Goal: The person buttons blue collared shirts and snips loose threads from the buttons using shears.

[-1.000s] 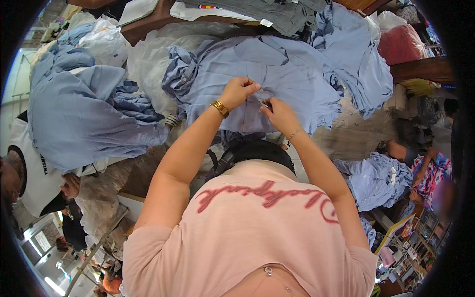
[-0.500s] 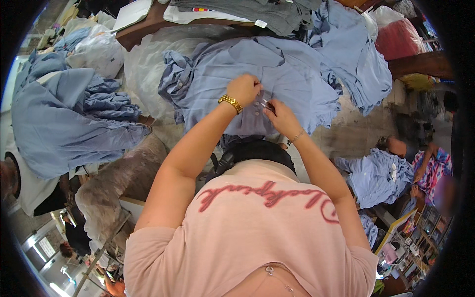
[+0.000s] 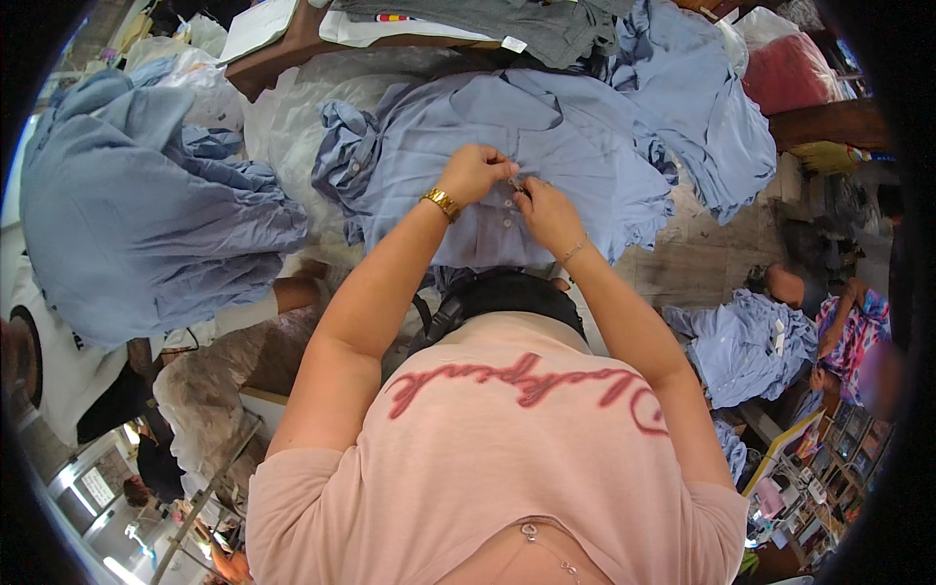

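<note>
A light blue buttoned shirt (image 3: 429, 127) lies spread out before me, its neckline away from me. Over its button placket, my left hand (image 3: 478, 174) has thumb and fingers pinched together; what is between the fingertips is too small to tell. Close beside it, my right hand (image 3: 549, 214) is closed around a small pointed metal tool (image 3: 518, 183) that looks like thread snips. The tool's tip is just below my left fingertips. Pale buttons (image 3: 508, 223) show on the placket between my hands and my waist.
More blue garments hang at the right (image 3: 717, 146), and a large blue bundle (image 3: 146, 214) is at the left, by another person. Grey clothing (image 3: 546, 29) lies on a wooden ledge (image 3: 263, 68) at the back. A person in bright clothing (image 3: 850, 331) sits at the right beside blue garments (image 3: 746, 341).
My right hand has moved slightly up the placket, bringing the tool close under my left fingertips. At the left, the blue bundle has risen and shifted, with another person's arm now showing beneath it.
</note>
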A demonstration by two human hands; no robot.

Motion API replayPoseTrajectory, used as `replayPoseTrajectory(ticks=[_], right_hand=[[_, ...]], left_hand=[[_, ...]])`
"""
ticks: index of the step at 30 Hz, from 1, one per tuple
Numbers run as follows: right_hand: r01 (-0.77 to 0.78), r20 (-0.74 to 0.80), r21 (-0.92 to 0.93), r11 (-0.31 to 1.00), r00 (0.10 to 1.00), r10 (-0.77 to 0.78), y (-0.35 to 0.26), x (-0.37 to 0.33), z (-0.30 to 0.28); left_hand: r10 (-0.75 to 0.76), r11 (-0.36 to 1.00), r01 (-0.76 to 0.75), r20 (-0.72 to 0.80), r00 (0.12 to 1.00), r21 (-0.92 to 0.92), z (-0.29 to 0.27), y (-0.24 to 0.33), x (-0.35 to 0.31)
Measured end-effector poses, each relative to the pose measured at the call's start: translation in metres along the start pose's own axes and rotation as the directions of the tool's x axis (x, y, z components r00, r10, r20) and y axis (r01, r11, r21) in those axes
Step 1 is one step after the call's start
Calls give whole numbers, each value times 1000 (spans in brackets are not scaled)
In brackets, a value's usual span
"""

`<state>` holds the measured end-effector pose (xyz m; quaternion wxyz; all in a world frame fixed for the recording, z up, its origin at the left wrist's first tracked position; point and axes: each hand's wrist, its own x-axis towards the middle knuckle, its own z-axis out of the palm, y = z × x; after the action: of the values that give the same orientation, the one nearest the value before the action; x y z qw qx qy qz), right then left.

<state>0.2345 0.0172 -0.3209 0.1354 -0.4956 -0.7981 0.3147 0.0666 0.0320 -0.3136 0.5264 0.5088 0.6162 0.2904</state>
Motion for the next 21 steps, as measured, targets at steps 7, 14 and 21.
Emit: replayPoseTrajectory(ticks=[7, 14, 21], right_hand=[[-51, -51, 75, 996, 997, 55, 24, -20, -5], [-12, -130, 26, 1000, 991, 15, -11, -22, -9], [42, -99, -97, 994, 994, -51, -13, 1, -2]], left_hand=[[-124, 940, 108, -29, 992, -325, -19, -7, -19], [-99, 957, 74, -78, 992, -279, -8, 7, -24], [-56, 952, 45, -29, 998, -302, -9, 1, -18]])
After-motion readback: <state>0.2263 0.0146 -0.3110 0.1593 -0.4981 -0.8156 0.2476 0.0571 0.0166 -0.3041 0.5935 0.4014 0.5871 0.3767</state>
